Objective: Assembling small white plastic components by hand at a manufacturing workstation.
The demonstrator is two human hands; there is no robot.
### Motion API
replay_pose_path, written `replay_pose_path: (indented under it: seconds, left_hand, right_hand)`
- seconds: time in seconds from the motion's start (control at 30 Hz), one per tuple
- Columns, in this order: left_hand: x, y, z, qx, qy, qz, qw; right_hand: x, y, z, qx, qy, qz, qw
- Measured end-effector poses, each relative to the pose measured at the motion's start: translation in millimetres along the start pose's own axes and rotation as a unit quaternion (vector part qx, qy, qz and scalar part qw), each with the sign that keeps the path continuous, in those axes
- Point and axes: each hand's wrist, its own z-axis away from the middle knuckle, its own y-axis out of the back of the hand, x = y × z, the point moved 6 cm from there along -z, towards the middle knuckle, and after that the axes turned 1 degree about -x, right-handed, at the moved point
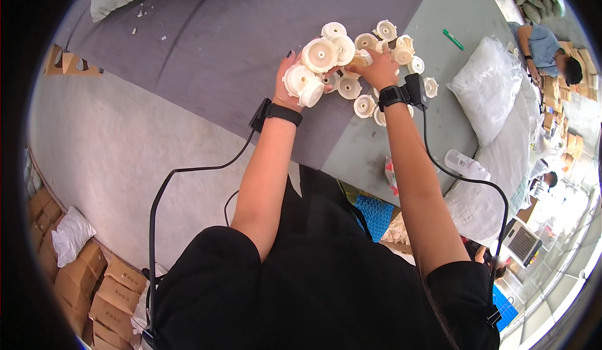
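Observation:
Several round cream-white plastic caps (pixel 320 55) with small lugs on their rims and a hole in the middle are gathered in a stack at my left hand (pixel 283 90). Its fingers curl around them from the left and below, mostly hidden behind the caps. Just to the right, my right hand (pixel 381 72) reaches palm down, thumb and fingers closed on the edge of another cap (pixel 360 59). More loose caps (pixel 364 106) of the same kind lie spread on the table around and beneath the right hand.
A grey cloth (pixel 232 49) covers the table's left part; bare green-grey tabletop (pixel 357 156) shows at right. A green marker (pixel 453 39), a stuffed clear plastic bag (pixel 486 87) and a translucent bottle (pixel 467 164) lie rightward. Cables run from both wrists. A person (pixel 542 49) sits far right.

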Motion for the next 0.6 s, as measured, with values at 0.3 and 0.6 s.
replay_pose_path:
  seconds: [0.3, 0.6]
  left_hand:
    - [8.1, -11.2, 9.7, -0.020, 0.024, -0.049, 0.998]
    - [23.5, -13.9, 18.5, 0.055, 0.035, -0.130, 0.989]
  right_hand:
    - [14.2, 23.1, 11.5, 0.078, -0.005, -0.028, 0.997]
    - [0.1, -1.8, -9.8, 0.068, 0.034, 0.074, 0.994]
